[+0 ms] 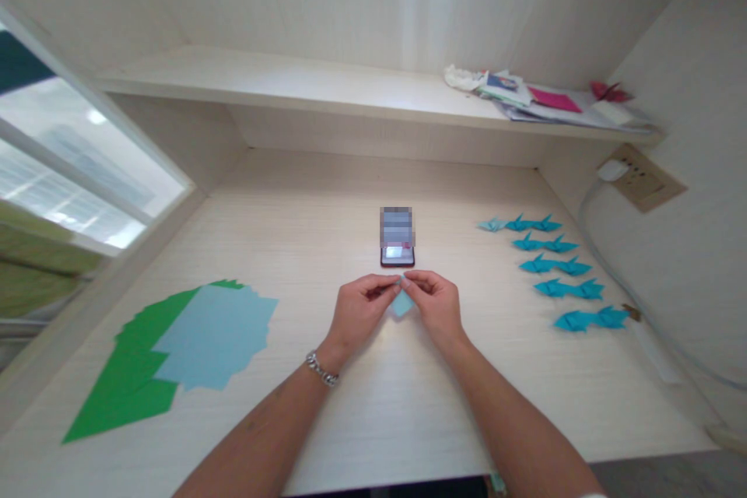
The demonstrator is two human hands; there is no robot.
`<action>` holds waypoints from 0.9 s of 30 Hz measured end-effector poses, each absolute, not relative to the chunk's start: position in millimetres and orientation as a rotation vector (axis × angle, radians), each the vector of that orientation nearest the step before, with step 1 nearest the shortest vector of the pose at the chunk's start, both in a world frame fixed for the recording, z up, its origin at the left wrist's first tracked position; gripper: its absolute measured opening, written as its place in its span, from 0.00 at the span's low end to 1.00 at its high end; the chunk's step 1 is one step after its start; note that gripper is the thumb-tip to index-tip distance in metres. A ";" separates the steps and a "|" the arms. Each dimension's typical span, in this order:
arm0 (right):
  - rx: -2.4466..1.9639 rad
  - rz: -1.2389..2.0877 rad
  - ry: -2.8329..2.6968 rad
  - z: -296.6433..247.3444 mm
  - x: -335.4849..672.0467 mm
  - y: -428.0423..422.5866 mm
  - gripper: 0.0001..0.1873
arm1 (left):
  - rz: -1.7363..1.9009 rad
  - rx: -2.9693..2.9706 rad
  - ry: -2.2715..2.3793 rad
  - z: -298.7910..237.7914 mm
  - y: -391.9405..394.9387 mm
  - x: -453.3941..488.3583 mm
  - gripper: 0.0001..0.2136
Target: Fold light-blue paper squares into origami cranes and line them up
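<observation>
A small piece of light blue folded paper [402, 304] is pinched between my two hands in the middle of the desk. My left hand [365, 303], with a chain bracelet at the wrist, grips its upper left edge with thumb and forefinger. Opposite it, my right hand [435, 299] pinches the upper right edge, the fingertips of both hands nearly meeting. The paper's lower corner points toward me. Just beyond my fingers lies a phone [398, 237] with its screen lit. Folds under the fingertips are hidden.
Fanned light blue sheets [215, 338] overlap green sheets [125, 385] at left. Several rows of blue origami cranes [569, 289] stand at right, near a white cable [612, 264] plugged into a wall socket [647, 179]. Papers [525, 97] lie on the shelf [327, 89] above the desk.
</observation>
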State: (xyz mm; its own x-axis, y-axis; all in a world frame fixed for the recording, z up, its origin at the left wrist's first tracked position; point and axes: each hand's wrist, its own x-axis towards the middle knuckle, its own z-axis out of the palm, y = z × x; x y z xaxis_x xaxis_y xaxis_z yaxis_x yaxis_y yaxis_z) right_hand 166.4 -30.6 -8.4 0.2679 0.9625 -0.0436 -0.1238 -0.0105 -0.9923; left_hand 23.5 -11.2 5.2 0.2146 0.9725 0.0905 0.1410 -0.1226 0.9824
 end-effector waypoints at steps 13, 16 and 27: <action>-1.201 1.119 -0.860 -5.4 165.4 -30.9 0.13 | 1.008 1.329 1.009 -2.6 -8.1 23.3 0.13; -1.204 1.111 -0.881 -4.9 165.8 -30.6 0.11 | 0.951 1.314 0.967 -3.5 -8.7 24.9 0.15; -1.149 1.305 -0.830 -2.7 169.3 -28.3 0.24 | 1.045 1.207 0.992 -2.1 -4.0 21.0 0.18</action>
